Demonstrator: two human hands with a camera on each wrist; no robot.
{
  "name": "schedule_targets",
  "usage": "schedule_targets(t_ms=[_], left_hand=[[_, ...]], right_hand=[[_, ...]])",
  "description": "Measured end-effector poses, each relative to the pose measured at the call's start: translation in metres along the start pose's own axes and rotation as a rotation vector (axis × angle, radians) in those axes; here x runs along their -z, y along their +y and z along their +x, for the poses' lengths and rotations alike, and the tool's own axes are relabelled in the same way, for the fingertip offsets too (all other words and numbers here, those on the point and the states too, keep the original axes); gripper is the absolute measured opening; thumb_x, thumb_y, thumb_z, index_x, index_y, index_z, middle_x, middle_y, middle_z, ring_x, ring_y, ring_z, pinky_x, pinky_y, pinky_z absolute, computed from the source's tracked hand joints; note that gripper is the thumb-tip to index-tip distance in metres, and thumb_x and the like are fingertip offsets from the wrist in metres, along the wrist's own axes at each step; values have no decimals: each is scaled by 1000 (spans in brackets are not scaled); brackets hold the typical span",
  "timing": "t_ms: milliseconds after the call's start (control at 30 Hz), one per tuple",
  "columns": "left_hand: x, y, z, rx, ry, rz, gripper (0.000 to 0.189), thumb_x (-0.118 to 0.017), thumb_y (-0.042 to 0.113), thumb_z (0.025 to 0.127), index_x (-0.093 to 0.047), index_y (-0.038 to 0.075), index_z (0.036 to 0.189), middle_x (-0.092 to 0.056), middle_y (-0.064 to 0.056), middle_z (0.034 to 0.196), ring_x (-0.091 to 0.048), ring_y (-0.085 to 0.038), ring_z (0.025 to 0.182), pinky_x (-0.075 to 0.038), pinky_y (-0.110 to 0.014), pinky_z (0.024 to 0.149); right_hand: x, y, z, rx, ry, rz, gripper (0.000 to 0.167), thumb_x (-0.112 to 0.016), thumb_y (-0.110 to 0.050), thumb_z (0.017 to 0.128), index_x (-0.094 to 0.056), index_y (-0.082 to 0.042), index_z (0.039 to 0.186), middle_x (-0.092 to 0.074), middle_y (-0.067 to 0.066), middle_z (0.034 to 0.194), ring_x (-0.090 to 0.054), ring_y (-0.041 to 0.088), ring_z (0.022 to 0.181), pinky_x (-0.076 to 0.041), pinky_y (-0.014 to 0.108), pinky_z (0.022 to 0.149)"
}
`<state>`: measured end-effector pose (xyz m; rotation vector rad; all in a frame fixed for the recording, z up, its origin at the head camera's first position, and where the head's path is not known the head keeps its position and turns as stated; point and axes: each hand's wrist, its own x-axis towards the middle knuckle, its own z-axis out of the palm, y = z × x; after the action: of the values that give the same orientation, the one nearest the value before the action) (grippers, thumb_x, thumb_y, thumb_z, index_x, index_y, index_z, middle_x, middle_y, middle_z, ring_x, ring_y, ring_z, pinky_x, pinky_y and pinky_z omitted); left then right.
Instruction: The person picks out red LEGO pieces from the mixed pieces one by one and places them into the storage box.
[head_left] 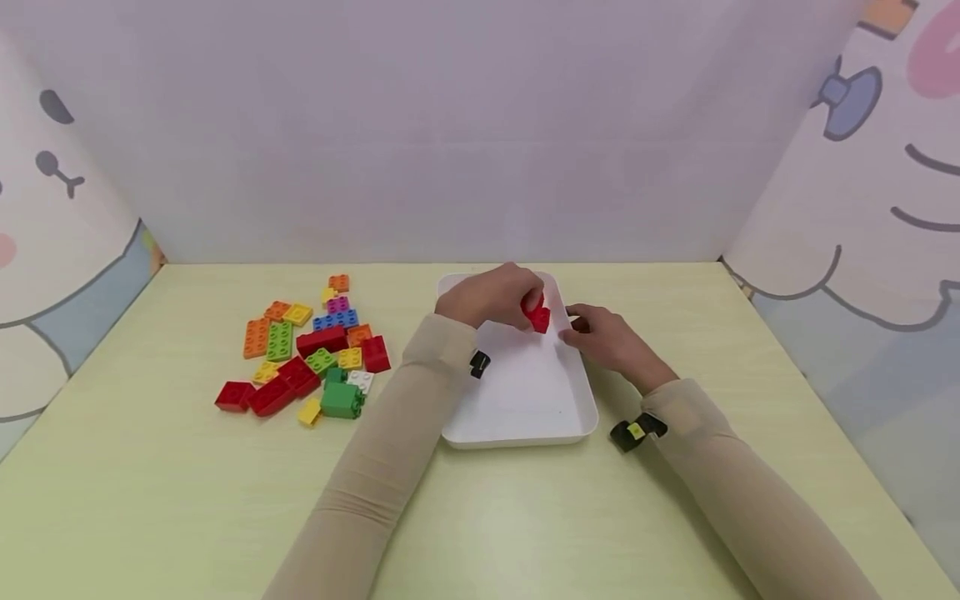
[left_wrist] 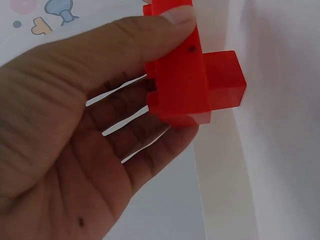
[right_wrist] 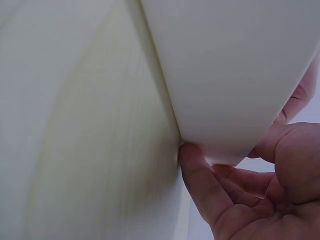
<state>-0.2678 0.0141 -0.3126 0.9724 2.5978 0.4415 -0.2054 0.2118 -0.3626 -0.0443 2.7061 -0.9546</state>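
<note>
A shallow white tray (head_left: 517,392) lies on the table in front of me. Over its far right part my left hand (head_left: 491,297) pinches a red toy brick (left_wrist: 182,75) between thumb and fingers. A second red block (left_wrist: 226,80) juts out behind the held one, close to the tray's side wall; I cannot tell whether the two are joined. On the tray's right side, my right hand (head_left: 611,337) grips the tray wall (right_wrist: 225,75), thumb at the rim and fingertips low on the outside.
To the left of the tray lies a loose group of toy bricks, among them a green brick (head_left: 342,401), a blue one (head_left: 335,320), a white one (head_left: 361,382) and several red ones. A pale curtain (head_left: 450,167) hangs behind the table (head_left: 225,517).
</note>
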Motion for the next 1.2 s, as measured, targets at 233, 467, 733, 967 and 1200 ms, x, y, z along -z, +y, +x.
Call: schedule_targets(t_ms=[233, 467, 733, 967, 1200], left_hand=[[-7, -5, 2, 54, -34, -15, 19, -82, 16, 86, -63, 12, 89, -66, -2, 86, -62, -17, 77, -51, -28, 70], [-17, -7, 10, 40, -47, 1, 20, -84, 20, 85, -66, 12, 83, -66, -2, 81, -60, -16, 74, -51, -26, 68], [-20, -6, 12, 42, -36, 18, 24, -87, 24, 82, -65, 13, 84, -67, -1, 81, -61, -16, 77, -51, -25, 69], [-22, -6, 14, 33, -38, 33, 26, -87, 24, 82, -64, 12, 83, -64, -1, 76, -58, -15, 71, -48, -27, 66], [-25, -6, 14, 34, -34, 29, 27, -88, 25, 81, -64, 12, 83, -64, -2, 77, -58, -15, 72, -48, -26, 67]], right_hand=[[0, 0, -1, 25, 9, -14, 54, -57, -23, 104, -42, 1, 150, -56, 27, 136, -58, 38, 118, -48, 52, 102], [-1, 1, -1, 12, -1, -12, 55, -57, -23, 104, -40, 1, 151, -56, 26, 137, -57, 39, 120, -47, 52, 103], [0, 0, 0, 11, -2, -13, 56, -56, -23, 104, -39, 1, 152, -54, 26, 139, -57, 39, 121, -47, 53, 103], [1, -1, 0, 3, -3, -12, 57, -57, -24, 104, -39, 1, 152, -54, 26, 139, -57, 39, 121, -47, 53, 103], [0, -1, 0, 0, -1, -7, 56, -57, -24, 104, -40, 0, 151, -54, 26, 139, -57, 39, 121, -46, 53, 104]])
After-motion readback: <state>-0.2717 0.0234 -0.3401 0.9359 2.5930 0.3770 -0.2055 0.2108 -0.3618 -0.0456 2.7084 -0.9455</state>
